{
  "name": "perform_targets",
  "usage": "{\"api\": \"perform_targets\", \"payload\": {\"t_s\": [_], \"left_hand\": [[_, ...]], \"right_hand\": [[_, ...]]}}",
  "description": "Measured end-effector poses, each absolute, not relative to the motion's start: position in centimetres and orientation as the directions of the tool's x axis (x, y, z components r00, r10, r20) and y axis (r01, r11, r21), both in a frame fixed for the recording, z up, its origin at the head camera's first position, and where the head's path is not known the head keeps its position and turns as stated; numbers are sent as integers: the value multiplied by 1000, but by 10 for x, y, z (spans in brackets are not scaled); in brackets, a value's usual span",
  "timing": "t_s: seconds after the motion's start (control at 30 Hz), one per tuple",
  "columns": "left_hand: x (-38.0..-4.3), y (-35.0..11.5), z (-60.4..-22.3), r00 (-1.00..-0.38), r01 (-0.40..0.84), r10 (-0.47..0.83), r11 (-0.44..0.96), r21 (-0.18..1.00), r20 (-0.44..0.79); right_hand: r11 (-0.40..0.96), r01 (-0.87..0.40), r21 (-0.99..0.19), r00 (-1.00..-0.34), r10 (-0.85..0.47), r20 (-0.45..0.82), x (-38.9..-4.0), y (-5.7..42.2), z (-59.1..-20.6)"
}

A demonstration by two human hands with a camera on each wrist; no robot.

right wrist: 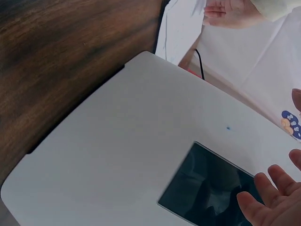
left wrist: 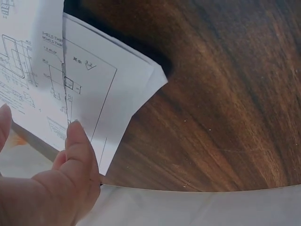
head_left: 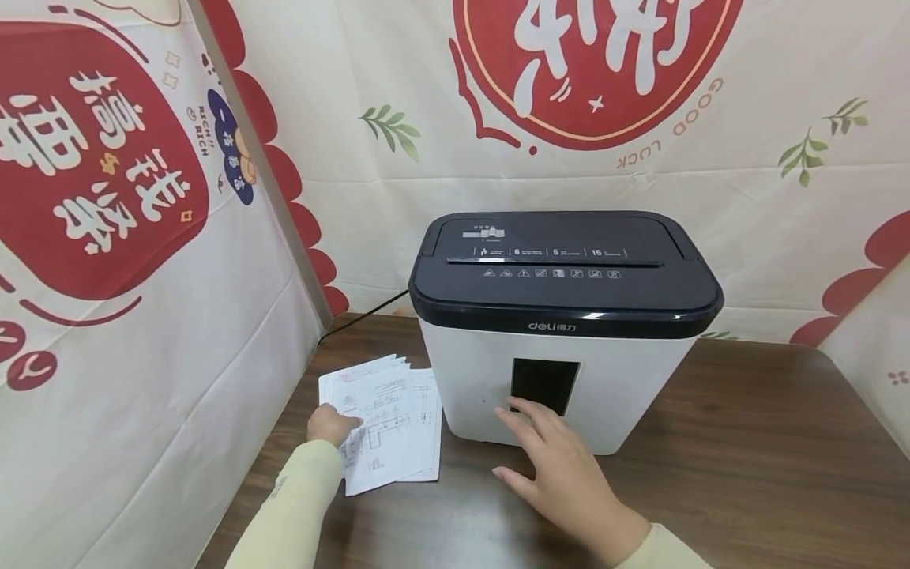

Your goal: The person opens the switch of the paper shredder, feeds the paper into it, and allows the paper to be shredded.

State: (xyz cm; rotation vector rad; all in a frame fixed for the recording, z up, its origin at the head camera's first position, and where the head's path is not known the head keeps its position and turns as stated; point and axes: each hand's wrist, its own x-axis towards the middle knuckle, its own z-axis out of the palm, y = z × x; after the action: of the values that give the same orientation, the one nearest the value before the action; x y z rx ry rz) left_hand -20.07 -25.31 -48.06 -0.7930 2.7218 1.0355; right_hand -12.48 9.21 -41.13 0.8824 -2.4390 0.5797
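Note:
My left hand point(head_left: 332, 425) is at the left edge of a stack of paper sheets point(head_left: 384, 427) printed with line drawings. In the left wrist view, its fingers point(left wrist: 79, 149) lie over the sheets, a fingertip at the top sheet's edge, with the thumb apart at the left. The sheets are slightly fanned, and one corner sticks out bent. My right hand point(head_left: 562, 474) hovers, fingers spread, before a white paper shredder point(head_left: 469, 379) with a dark top. In the right wrist view its fingertips overlap the shredder's dark window point(right wrist: 207, 188). Nothing is in that hand.
The shredder's feed slot point(head_left: 554, 263) runs across its top. A black cord point(head_left: 364, 314) leads from its left side to the wall. Printed white cloth point(head_left: 355, 197) closes off the back and sides of the brown wooden table point(head_left: 775, 458).

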Motion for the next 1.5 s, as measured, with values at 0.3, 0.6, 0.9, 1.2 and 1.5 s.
{"api": "perform_targets", "payload": {"t_s": [0.3,0.6,0.9,1.2,1.5], "left_hand": [[-206,-255,-493,-814,-573,-477,566,593,-332],[-208,-252,-492,-794,-603,-485,551,577,-366],[-219,-249,-496,-763,-641,-527,543,542,-374],[-229,-245,-499,-765,-644,-527,612,459,-371],[-232,-238,-498,-758,-652,-556,628,425,-341]], "right_hand": [[717,-663,-217,-696,-483,531,-126,88,-422],[729,-649,-218,-713,-483,508,-125,88,-429],[727,-652,-217,-709,-482,516,-127,91,-432],[734,-642,-224,-720,-475,507,-127,92,-434],[741,-630,-231,-730,-465,502,-128,95,-434]]}}
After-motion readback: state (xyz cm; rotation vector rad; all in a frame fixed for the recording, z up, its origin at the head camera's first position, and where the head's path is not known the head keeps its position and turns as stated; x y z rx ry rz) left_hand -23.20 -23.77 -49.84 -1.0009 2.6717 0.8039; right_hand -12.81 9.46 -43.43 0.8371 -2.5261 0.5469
